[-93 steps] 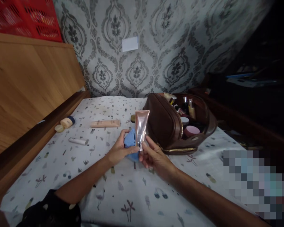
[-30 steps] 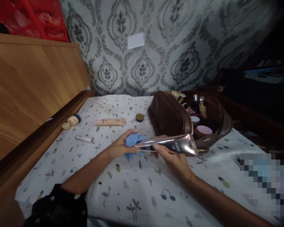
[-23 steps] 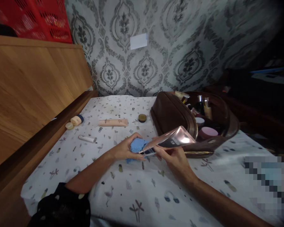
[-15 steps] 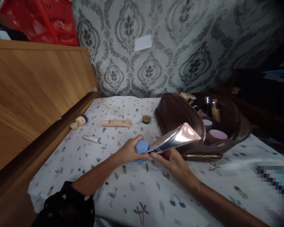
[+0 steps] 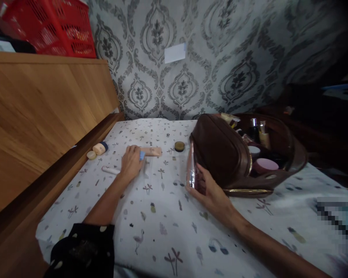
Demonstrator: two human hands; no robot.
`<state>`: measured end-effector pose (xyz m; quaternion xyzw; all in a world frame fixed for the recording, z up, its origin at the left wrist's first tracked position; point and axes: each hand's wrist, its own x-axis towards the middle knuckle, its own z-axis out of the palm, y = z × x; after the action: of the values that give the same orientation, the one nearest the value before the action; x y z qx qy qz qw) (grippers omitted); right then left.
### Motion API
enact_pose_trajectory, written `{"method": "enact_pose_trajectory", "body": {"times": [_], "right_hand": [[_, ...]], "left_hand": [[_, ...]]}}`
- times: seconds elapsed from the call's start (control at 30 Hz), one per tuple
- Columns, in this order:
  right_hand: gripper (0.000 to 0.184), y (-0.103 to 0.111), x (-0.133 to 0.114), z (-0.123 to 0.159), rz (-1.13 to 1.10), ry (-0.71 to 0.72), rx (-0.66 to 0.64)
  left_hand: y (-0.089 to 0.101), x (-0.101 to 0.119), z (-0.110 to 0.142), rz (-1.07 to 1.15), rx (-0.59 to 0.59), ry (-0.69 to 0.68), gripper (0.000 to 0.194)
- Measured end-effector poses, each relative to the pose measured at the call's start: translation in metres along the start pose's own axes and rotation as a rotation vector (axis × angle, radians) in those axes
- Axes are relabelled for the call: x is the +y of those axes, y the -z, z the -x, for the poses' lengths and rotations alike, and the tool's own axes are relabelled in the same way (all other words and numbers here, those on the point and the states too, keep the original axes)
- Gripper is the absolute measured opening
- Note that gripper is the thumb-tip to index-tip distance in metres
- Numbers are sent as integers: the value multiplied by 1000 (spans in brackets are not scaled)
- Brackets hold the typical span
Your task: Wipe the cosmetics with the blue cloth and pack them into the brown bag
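Observation:
My left hand (image 5: 131, 163) is closed around a blue cloth (image 5: 142, 155), a small part of which shows beside the fingers. It sits over the left end of a peach squeeze tube (image 5: 152, 151); whether the fingers grip that tube is hidden. Near the bag's left side, my right hand (image 5: 210, 187) holds a shiny rose-gold squeeze tube (image 5: 191, 170) upright. A white slim tube (image 5: 110, 170) lies partly behind my left wrist. Beyond both hands a small round olive-coloured pot (image 5: 179, 146) rests on the patterned cloth.
A brown cosmetics bag (image 5: 220, 150) stands open on the right, holding several bottles and jars, including a pink-lidded jar (image 5: 266, 165). A dark-capped beige jar (image 5: 100, 147) and a small cream-coloured lid (image 5: 91, 155) lie by the wooden cabinet (image 5: 52, 112). A red basket (image 5: 78, 34) tops the cabinet.
My hands have moved apart. The left went left and away with the blue cloth, over the peach tube. The rose-gold tube in my right hand swung from slanted to upright.

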<state>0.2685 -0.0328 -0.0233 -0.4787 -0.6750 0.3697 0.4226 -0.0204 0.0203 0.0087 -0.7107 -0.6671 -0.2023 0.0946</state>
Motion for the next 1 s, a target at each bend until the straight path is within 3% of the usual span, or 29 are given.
{"method": "enact_pose_trajectory", "body": {"times": [0.1,0.23,0.37,0.53,0.63,0.77,1.0], "right_hand": [[66,1,-3,4,153,49,-14],[42,0,-6,8,264,154,-30],[35,-2,-3,9,294,218,-73],[36,-3,0,7,298,250,-69],[33,-2,-1,7,306,278,-59],[31,0,0,6,326,328,-26],[26,0,0,2,387,313,19]], "left_hand": [[-11,-22,-6,-157,-1,72,30],[-15,-31,-8,-199,-41,56,32],[-1,-28,-10,-203,-33,40,31],[17,-24,-13,-125,33,194,38],[15,-20,-10,-66,-1,128,33],[7,-3,-2,82,-176,29,35],[5,27,6,130,-177,47,37]]}}
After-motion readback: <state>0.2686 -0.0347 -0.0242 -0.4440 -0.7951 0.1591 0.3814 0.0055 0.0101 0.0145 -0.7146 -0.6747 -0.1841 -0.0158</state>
